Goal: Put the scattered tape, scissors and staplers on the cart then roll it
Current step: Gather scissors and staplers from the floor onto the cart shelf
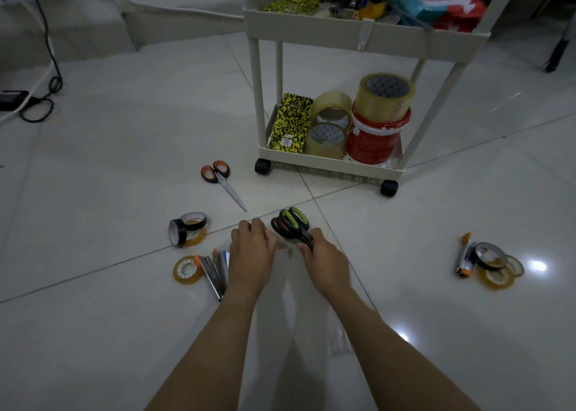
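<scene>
Green scissors [293,222] — stacked with an orange-handled pair, handles up and away toward the cart [330,161], blades running back under the right hand [324,257]. Long axis runs roughly from the cart side toward the person, tilted a little rightward at the blade end. Right fingers curl round the blades, just below the pivot; the bundle sits low over the floor [124,161], in front of the cart's near left wheel, apart from it.

Left hand [254,242] just beside the handles on their left, knuckles up, fingers bent down. I cannot tell whether it holds anything or touches the handles.

Right hand already has the pair, so the lift is its job; the cart's bottom shelf lies ahead and slightly right, handles leading.

Outward: second orange scissors [223,183] flat on the tile left of the wheel, tips pointing toward the hands. Black tape [187,228] rolls left of the left hand. Yellow tape [187,269] and staplers [215,275] nearer, by the left wrist. Another heap [489,262] — tape rolls and a stapler — well off to the right.

Bottom shelf already carries clear rolls [330,123] and a red tub [374,139].
</scene>
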